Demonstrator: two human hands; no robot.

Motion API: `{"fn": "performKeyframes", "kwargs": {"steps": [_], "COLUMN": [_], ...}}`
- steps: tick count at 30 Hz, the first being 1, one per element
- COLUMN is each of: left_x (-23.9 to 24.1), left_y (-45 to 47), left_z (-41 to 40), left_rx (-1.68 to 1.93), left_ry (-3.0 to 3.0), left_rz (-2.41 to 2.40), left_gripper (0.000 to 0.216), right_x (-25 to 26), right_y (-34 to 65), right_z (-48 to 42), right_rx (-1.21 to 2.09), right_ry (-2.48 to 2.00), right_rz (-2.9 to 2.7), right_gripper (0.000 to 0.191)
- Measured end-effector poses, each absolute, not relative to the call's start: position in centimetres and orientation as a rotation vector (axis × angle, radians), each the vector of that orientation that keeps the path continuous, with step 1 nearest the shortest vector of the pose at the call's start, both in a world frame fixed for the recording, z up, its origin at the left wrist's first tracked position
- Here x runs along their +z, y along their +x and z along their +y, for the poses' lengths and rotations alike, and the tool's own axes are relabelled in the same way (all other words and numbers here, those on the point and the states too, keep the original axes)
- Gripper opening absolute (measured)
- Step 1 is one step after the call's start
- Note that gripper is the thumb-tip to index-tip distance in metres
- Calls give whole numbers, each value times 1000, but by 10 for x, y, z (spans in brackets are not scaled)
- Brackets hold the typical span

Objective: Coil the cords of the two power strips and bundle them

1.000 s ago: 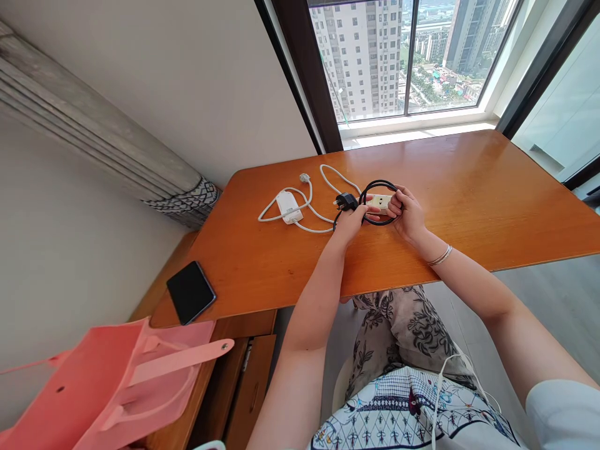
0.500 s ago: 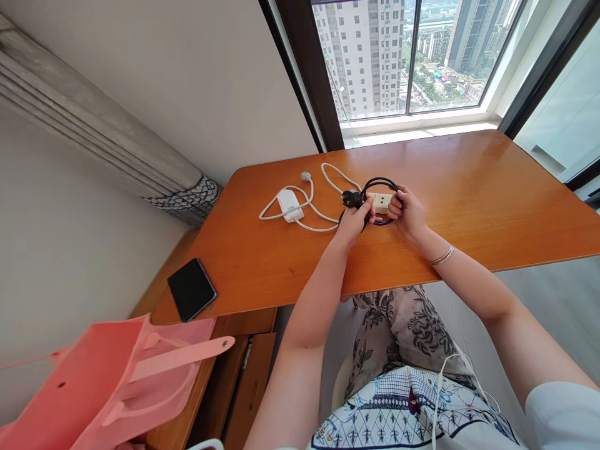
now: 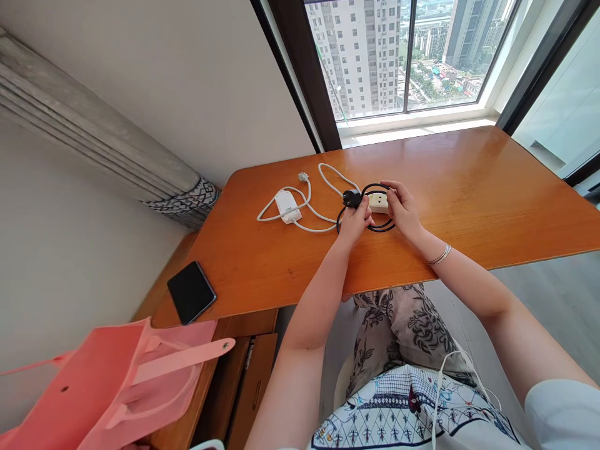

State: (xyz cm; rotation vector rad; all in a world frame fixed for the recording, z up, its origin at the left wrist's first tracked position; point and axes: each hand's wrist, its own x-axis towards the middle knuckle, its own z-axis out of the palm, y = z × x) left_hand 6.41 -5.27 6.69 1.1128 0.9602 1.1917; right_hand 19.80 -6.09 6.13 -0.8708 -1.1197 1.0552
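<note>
My left hand [image 3: 356, 220] is closed around a coiled black power cord [image 3: 380, 229], just below its black plug [image 3: 351, 199]. The cord's loops stick out to the right of that hand. My right hand [image 3: 403, 209] pinches the upper loop of the same cord between thumb and fingers. Behind the loops lies a cream power strip [image 3: 378, 202], partly hidden by the cord and both hands. To the left on the table is a white cable [image 3: 323, 217] with a white box [image 3: 288, 206] and a white plug [image 3: 304, 177].
The wooden table [image 3: 469, 187] reaches to the window. A dark phone or tablet [image 3: 192, 292] lies near its left front corner. Below that, a pink bag [image 3: 112, 381] stands open beside wooden drawers [image 3: 250, 375]. A thin white cord [image 3: 439, 400] hangs over my lap.
My right hand's fingers have opened out from a curled grip and shifted slightly left along the cord. The black loops now hang wider and lower. My left hand stays nearly in place.
</note>
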Motion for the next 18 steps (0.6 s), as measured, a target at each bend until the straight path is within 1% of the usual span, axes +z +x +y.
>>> {"fn": "performKeyframes", "kwargs": {"steps": [2, 5, 7, 9, 18], "left_x": [65, 63, 63, 63, 61], "left_y": [65, 65, 65, 65, 59], "left_z": [-52, -50, -49, -49, -45], "left_rx": [1212, 1260, 1286, 1306, 1291], "left_ry": [1122, 1114, 1118, 1125, 1155], "left_rz": [959, 963, 972, 983, 1085], "left_gripper": [48, 37, 31, 30, 24], "right_x": [61, 62, 63, 64, 59], "right_y": [198, 197, 197, 198, 206], "right_z": [-61, -62, -64, -65, -56], "right_rx": [1006, 939, 896, 873, 989], "right_ry": [-888, -907, -909, -893, -939], "right_rz": [-1149, -1192, -1229, -1262, -1233], "right_gripper": [30, 29, 32, 35, 29]}}
